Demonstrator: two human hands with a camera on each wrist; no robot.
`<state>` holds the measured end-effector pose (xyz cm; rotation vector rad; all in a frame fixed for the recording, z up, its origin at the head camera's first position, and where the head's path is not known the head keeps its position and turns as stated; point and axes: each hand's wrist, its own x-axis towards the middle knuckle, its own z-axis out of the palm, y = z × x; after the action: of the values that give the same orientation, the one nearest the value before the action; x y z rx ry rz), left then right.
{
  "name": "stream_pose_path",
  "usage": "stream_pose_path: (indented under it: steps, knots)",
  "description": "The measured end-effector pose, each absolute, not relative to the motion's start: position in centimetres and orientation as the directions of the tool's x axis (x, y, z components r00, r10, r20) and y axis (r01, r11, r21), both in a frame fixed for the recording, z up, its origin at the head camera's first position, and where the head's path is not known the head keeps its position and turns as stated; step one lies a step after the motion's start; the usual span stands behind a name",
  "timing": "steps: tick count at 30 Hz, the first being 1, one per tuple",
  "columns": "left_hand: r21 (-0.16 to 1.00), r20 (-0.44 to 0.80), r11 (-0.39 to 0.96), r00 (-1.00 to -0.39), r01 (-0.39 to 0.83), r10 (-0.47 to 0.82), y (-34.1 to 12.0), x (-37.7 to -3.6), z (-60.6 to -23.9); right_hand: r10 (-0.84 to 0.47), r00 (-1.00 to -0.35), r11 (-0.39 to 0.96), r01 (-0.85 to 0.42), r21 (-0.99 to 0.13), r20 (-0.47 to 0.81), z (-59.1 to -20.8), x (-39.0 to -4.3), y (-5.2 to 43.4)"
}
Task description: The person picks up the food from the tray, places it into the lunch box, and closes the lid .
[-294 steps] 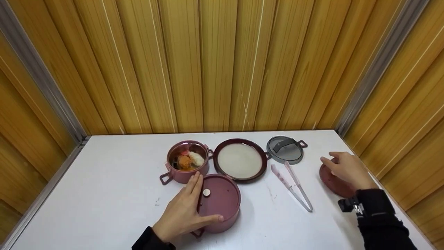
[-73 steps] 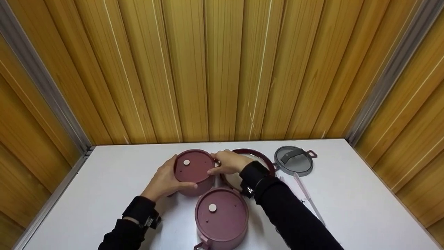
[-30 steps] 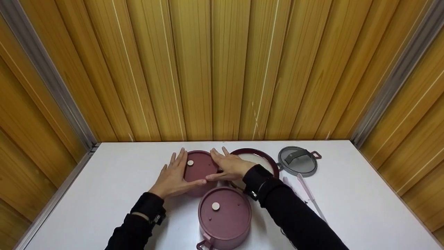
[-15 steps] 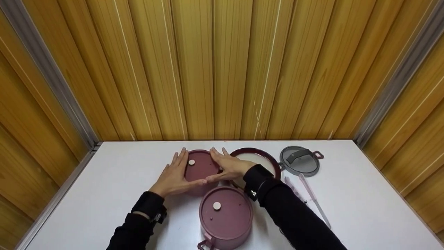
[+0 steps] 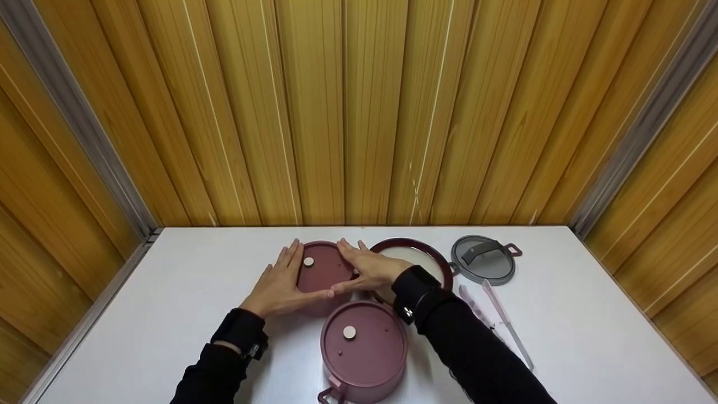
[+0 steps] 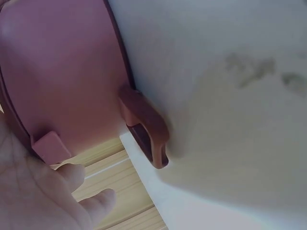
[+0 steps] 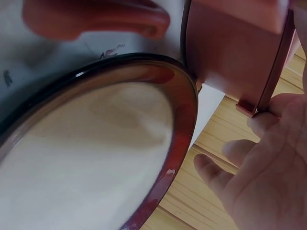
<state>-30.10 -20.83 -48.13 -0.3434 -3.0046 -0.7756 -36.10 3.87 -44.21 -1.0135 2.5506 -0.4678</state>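
A dusty-pink toy pot with a red lid stands between both hands at the back of the table. My left hand lies along the left and front rim of the lid with straight fingers. My right hand rests on its right rim, fingers spread, and the two thumbs meet at the front edge. In the left wrist view the pot's side handle sticks out below the palm. The right wrist view has the pot wall beside relaxed fingers. What is inside the pot is hidden under the lid.
A second lidded pink pot stands directly in front. To the right lies a frying pan with a pale inside, partly under the right wrist. Beyond it are a grey lid and pink-tipped tongs; the right forearm covers part of the tongs.
Earlier the pot was uncovered with toy food inside; the red lid from the far right now covers it. Over the last second both hands have stayed on the lid almost still.
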Motion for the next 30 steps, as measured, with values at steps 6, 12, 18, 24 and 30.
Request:
stream_pose_path:
  steps: [6, 12, 18, 24, 30]
  knots:
    - [0.472, 0.08, 0.853, -0.975, 0.222, 0.209, -20.9, -30.3, -47.8, -0.7, -0.685, 0.694, -0.587, -0.418, -0.201, -43.7, -36.2, 3.8]
    - [0.47, 0.098, 0.852, -0.973, 0.23, 0.209, -20.9, -30.7, -47.6, -0.69, -0.696, 0.704, -0.582, -0.408, -0.199, -43.1, -36.3, 3.8]
    - [0.479, 0.14, 0.845, -0.971, 0.238, 0.194, -20.8, -30.8, -47.7, -0.698, -0.692, 0.692, -0.588, -0.418, -0.184, -42.6, -36.3, 3.7]
    - [0.474, 0.157, 0.848, -0.97, 0.238, 0.185, -20.8, -30.7, -47.8, -0.704, -0.692, 0.68, -0.593, -0.431, -0.159, -42.8, -36.3, 3.7]
    - [0.497, 0.134, 0.836, -0.972, 0.234, 0.193, -20.9, -30.2, -48.6, -0.707, -0.689, 0.672, -0.585, -0.453, -0.159, -44.0, -36.2, 3.7]
